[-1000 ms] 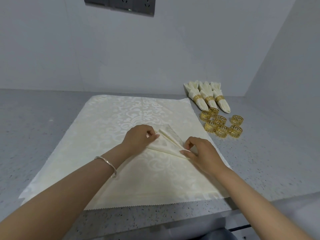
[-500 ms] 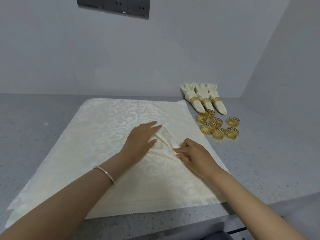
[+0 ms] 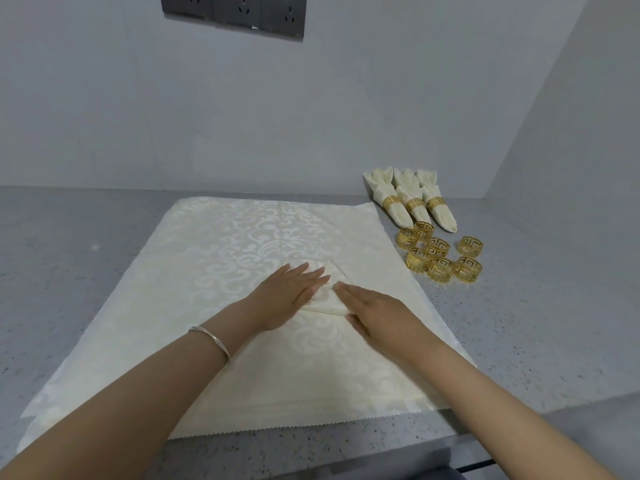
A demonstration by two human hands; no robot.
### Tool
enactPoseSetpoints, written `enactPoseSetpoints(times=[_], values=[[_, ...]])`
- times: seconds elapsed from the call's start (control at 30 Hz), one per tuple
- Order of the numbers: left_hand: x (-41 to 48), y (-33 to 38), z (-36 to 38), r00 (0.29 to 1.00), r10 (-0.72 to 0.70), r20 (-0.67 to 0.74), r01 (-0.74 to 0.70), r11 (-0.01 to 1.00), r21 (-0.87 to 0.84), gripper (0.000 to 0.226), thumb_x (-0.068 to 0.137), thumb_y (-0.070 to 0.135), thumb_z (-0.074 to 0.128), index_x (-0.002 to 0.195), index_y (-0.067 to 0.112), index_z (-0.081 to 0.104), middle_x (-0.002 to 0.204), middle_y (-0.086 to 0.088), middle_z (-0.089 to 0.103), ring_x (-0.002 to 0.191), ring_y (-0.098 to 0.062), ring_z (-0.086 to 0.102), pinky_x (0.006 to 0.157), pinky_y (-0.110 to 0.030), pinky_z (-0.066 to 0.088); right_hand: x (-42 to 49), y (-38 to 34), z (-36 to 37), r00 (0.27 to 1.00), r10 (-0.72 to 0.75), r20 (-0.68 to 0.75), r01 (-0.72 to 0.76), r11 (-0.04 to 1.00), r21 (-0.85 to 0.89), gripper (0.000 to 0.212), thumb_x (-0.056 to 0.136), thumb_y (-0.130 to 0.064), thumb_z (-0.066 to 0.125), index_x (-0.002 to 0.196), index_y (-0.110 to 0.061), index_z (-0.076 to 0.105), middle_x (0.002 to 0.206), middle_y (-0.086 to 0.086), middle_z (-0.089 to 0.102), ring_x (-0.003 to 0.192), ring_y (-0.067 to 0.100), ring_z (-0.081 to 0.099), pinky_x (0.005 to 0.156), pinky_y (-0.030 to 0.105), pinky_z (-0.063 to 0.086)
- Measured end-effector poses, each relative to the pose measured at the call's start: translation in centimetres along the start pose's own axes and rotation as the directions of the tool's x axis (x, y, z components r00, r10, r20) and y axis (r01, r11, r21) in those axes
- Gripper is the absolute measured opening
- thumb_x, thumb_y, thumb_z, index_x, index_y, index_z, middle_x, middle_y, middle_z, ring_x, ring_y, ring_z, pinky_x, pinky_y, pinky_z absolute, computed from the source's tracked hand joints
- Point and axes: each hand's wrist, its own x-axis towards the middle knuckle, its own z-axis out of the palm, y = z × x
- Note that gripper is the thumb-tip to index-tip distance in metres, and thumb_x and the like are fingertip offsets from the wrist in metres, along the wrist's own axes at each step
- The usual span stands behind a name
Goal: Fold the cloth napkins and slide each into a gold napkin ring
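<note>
Head view. Flattening a small folded cream damask napkin [image 3: 327, 301] into a narrow wedge, pointing far, on top of a large cream damask cloth [image 3: 242, 237] spread over a grey speckled counter [image 3: 69, 244]. Pressing down with the left hand [image 3: 294, 299], fingers straight and close together, palm covering the left part of the wedge. Wearing a thin silver bracelet [image 3: 211, 341] at that wrist. Pressing with the right hand [image 3: 377, 313] too, fingers straight and flat along the wedge's right edge, fingertips nearly meeting the left hand's. Pinching nothing with either hand. Leaving only a strip of the napkin showing between the two hands; layer count impossible to tell.

Judging the step as creasing the fold, with ringing not yet begun. Probably calling next for gathering the near end tight in one hand and reaching right and far for one of the loose gold fretwork napkin rings [image 3: 438, 258], clustered on the counter just past the cloth's right edge, well apart from both hands. Lying beyond those, near the far wall, three finished cream napkins in gold rings [image 3: 412, 202].
</note>
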Motion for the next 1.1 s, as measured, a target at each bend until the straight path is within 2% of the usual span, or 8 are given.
enactPoseSetpoints(times=[0.1,0.27,0.43,0.53,0.63,0.7,0.87,1.1], values=[[0.0,0.1,-0.1,1.0,-0.02,0.009,0.02,0.999,-0.047,0.046,0.105,0.033,0.013,0.149,0.033,0.025,0.157,0.015,0.016,0.147,-0.008,0.006,0.117,-0.025,-0.001,1.4,-0.9,0.4,0.998,0.063,0.01,-0.062,0.992,-0.106,0.06,0.065,-0.001,0.076,0.123,0.0,0.06,0.117,0.015,0.066,0.096,0.027,0.069,0.061,0.029,0.056],[-0.1,0.9,-0.7,0.998,-0.062,0.027,0.065,0.986,-0.151,0.048,0.105,0.037,0.011,0.148,0.032,0.03,0.156,0.016,0.019,0.145,-0.002,0.005,0.118,-0.023,-0.003,3.0,-2.5,0.6,0.973,0.208,0.103,-0.187,0.965,-0.183,0.047,0.088,-0.002,0.043,0.134,-0.01,0.043,0.127,0.005,0.057,0.106,0.028,0.058,0.078,0.035,0.044],[-2.2,1.7,-2.4,0.959,-0.029,-0.283,-0.038,0.973,-0.228,0.07,0.093,0.065,0.003,0.15,0.029,0.022,0.156,0.015,0.015,0.145,0.001,0.002,0.121,-0.033,0.001,2.2,-0.6,0.0,0.939,0.322,-0.12,-0.271,0.909,0.316,0.035,0.084,-0.002,0.057,0.112,-0.019,0.069,0.098,0.002,0.073,0.088,0.022,0.067,0.074,0.031,0.05],[-3.8,2.4,-4.9,0.869,0.073,-0.489,-0.112,0.992,-0.05,0.066,0.095,0.063,0.017,0.151,0.029,0.015,0.159,0.011,0.009,0.147,-0.005,0.0,0.12,-0.03,-0.002,3.0,0.1,-2.8,0.815,0.575,0.071,-0.417,0.497,0.761,0.021,0.089,-0.009,0.059,0.068,-0.014,0.062,0.061,-0.003,0.053,0.054,0.011,0.046,0.054,0.027,0.032],[-4.8,2.5,-6.1,0.873,0.198,-0.446,-0.126,0.974,0.187,0.074,0.091,0.068,0.026,0.152,0.03,0.01,0.16,0.01,0.003,0.147,-0.009,-0.003,0.12,-0.031,-0.004,3.6,0.7,-4.9,0.694,0.437,0.572,-0.637,0.003,0.771,0.02,0.083,-0.022,0.071,0.094,-0.005,0.068,0.082,0.006,0.07,0.066,0.017,0.064,0.06,0.026,0.05],[-5.0,2.3,-5.8,0.926,0.236,-0.295,-0.155,0.949,0.275,0.082,0.086,0.075,0.026,0.152,0.031,0.004,0.16,0.01,-0.002,0.147,-0.008,-0.008,0.12,-0.032,-0.005,3.5,0.8,-4.7,0.631,0.223,0.743,-0.741,-0.112,0.662,0.04,0.079,-0.026,0.075,0.113,-0.006,0.065,0.102,0.009,0.071,0.084,0.021,0.067,0.073,0.029,0.054],[-5.0,2.2,-2.6,0.99,0.134,0.038,-0.138,0.975,0.172,0.084,0.083,0.077,0.033,0.147,0.044,-0.01,0.155,0.02,-0.017,0.143,-0.001,-0.019,0.118,-0.029,-0.011,3.7,0.2,-3.4,0.526,0.059,0.849,-0.841,-0.114,0.529,0.042,0.083,-0.029,0.068,0.118,-0.006,0.061,0.101,0.008,0.07,0.088,0.018,0.067,0.076,0.027,0.053],[-4.2,2.9,-0.5,0.996,0.026,0.083,-0.032,0.997,0.073,0.077,0.086,0.073,0.032,0.15,0.041,0.004,0.158,0.019,-0.001,0.146,-0.003,-0.004,0.12,-0.031,0.002,3.7,1.7,-3.4,0.505,0.216,0.835,-0.863,0.139,0.486,0.053,0.077,-0.041,0.075,0.115,-0.007,0.063,0.099,0.004,0.07,0.088,0.015,0.066,0.074,0.026,0.051]])
